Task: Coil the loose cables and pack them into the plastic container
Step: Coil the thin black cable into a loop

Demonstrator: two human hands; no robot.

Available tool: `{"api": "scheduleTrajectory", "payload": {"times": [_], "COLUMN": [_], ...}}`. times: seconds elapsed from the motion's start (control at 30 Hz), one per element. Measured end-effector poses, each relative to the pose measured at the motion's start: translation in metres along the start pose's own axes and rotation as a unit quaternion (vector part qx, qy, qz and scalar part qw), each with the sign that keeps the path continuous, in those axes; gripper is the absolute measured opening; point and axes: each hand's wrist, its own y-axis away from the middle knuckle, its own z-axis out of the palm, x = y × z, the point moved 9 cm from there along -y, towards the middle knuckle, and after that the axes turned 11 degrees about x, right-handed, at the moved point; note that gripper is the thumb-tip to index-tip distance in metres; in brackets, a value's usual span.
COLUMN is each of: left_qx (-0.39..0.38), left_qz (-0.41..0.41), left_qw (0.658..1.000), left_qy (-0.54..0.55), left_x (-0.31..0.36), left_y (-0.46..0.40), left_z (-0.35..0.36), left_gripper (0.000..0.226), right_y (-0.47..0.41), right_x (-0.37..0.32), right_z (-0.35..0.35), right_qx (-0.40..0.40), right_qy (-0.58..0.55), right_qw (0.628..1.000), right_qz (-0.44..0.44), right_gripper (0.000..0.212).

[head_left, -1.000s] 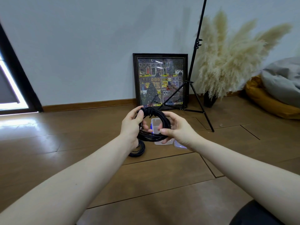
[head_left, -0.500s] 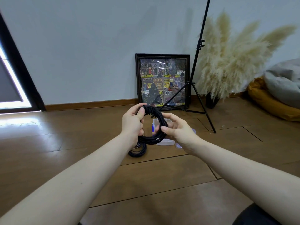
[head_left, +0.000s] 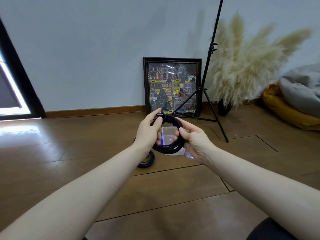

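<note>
A coiled black cable hangs in the air between both hands, its end wound around the top of the loop. My left hand grips the coil's left side, thumb and fingers near the wrapped top. My right hand pinches the right side. Behind the coil, on the wooden floor, stands the clear plastic container with a blue latch; its lid lies just to its right, mostly hidden by my right hand. A second coiled black cable lies on the floor under my left wrist.
A framed picture leans against the wall. A black light-stand tripod spreads its legs on the floor right of it. Pampas grass in a dark vase and a bean bag fill the right side.
The hands shifted slightly around the coil while it stayed in the air above the container. The camera tilted a little.
</note>
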Motion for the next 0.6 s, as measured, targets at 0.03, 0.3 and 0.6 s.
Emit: {"api": "scheduleTrajectory", "payload": {"times": [0.03, 0.3, 0.6], "left_qx": [-0.019, -0.086, -0.111], "left_qz": [-0.009, -0.009, 0.087], "left_qw": [1.000, 0.995, 0.946], "left_qy": [0.001, -0.042, -0.292], "left_x": [-0.001, -0.008, -0.014], "left_y": [0.003, 0.017, 0.006], "left_z": [0.004, 0.008, 0.000], "left_gripper": [0.044, 0.062, 0.074], "right_y": [-0.002, -0.013, -0.011], "right_x": [-0.002, -0.005, 0.004], "right_z": [-0.004, -0.021, -0.025], "right_qx": [0.017, 0.080, 0.083], "right_qy": [-0.004, -0.009, -0.009], "right_qw": [1.000, 0.996, 0.997], "right_qz": [-0.006, -0.022, 0.000], "right_gripper": [0.041, 0.044, 0.042]}}
